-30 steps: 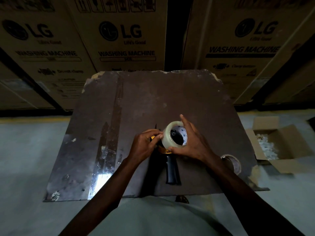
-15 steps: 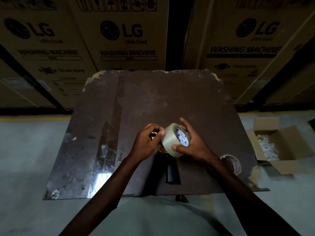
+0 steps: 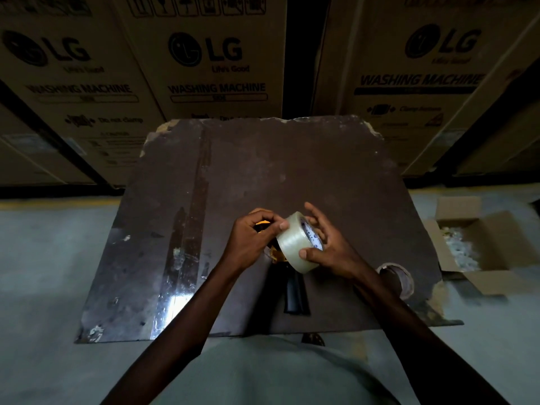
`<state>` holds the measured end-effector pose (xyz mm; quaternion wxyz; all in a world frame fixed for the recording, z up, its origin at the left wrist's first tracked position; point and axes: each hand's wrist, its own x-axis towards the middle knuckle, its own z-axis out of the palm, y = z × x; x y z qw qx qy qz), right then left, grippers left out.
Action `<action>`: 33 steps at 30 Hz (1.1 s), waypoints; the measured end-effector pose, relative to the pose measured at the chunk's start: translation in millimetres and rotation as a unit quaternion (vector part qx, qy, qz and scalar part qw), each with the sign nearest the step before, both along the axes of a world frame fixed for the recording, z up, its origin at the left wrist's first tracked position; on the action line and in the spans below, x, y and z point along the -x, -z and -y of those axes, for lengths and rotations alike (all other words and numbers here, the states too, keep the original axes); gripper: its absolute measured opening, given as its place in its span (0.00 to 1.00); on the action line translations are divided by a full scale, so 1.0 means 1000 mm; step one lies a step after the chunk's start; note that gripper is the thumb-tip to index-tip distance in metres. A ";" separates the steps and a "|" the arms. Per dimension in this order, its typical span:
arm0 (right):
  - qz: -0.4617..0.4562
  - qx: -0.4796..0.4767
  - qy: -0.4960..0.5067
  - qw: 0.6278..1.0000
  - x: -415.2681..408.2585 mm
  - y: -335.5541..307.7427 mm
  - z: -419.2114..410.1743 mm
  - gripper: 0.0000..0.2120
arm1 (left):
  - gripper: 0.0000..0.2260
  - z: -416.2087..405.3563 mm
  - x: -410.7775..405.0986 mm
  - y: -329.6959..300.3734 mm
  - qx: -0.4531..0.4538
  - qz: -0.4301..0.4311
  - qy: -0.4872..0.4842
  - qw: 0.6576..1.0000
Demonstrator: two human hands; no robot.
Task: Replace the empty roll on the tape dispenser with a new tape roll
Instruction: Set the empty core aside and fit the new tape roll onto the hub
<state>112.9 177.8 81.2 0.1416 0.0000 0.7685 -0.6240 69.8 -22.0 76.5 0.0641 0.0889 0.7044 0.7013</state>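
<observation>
A full roll of clear tape (image 3: 293, 244) is held just above the yellow-and-black tape dispenser (image 3: 295, 293), which lies on the dark board (image 3: 292, 165) with its black handle pointing toward me. My right hand (image 3: 330, 247) grips the roll by its side and rim. My left hand (image 3: 251, 241) holds the dispenser's yellow head, its thumb pressing on the roll's outer face. The dispenser's head is mostly hidden by the roll and my hands. An empty cardboard tape core (image 3: 397, 276) lies on the board by my right forearm.
The board's edges are chipped; shiny tape strips (image 3: 175, 273) run down its left side. An open cardboard box (image 3: 491, 247) with white scraps sits on the floor at the right. Large washing machine cartons (image 3: 210, 57) stand behind the board.
The roll has turned from showing its open core toward me to showing its outer face, tilted to the right, and sits lower against the dispenser's head. Both hands stayed on it.
</observation>
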 end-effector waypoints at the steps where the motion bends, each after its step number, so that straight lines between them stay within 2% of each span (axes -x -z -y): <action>1: 0.000 0.001 0.000 1.000 0.000 -0.001 0.000 0.54 | 0.03 0.000 0.001 0.000 -0.004 0.004 0.002 1.000; 3: 0.000 0.008 -0.001 1.000 0.000 -0.002 0.002 0.58 | 0.04 -0.003 -0.001 -0.003 -0.017 0.016 0.011 1.000; 5: 0.002 0.014 0.005 1.000 -0.001 -0.004 0.005 0.55 | 0.05 -0.006 -0.004 -0.009 -0.058 0.060 0.036 0.996; 7: 0.001 0.029 0.011 1.000 -0.001 -0.005 0.009 0.50 | 0.11 -0.009 -0.009 -0.015 -0.096 0.106 0.048 0.989; 9: 0.012 0.041 0.027 0.999 -0.001 -0.007 0.014 0.52 | 0.12 -0.011 -0.010 -0.022 -0.112 0.117 0.033 0.986; 14: 0.019 0.069 0.060 0.996 0.000 -0.010 0.021 0.43 | 0.06 -0.016 -0.008 -0.029 -0.104 0.098 0.008 0.990; 17: 0.024 0.058 0.060 0.996 0.002 -0.012 0.019 0.43 | 0.06 -0.016 -0.008 -0.030 -0.105 0.100 -0.004 0.989; 24: 0.035 0.032 0.046 0.998 0.007 -0.014 0.014 0.40 | 0.14 -0.015 -0.011 -0.030 -0.099 0.111 -0.014 0.989; 29: 0.016 0.011 0.042 0.999 0.007 -0.022 0.009 0.42 | 0.11 -0.006 -0.009 -0.027 -0.080 0.070 0.040 0.994; 33: 0.011 -0.006 0.021 1.000 0.010 -0.026 0.005 0.38 | 0.07 -0.004 -0.006 -0.028 -0.086 0.046 0.045 0.994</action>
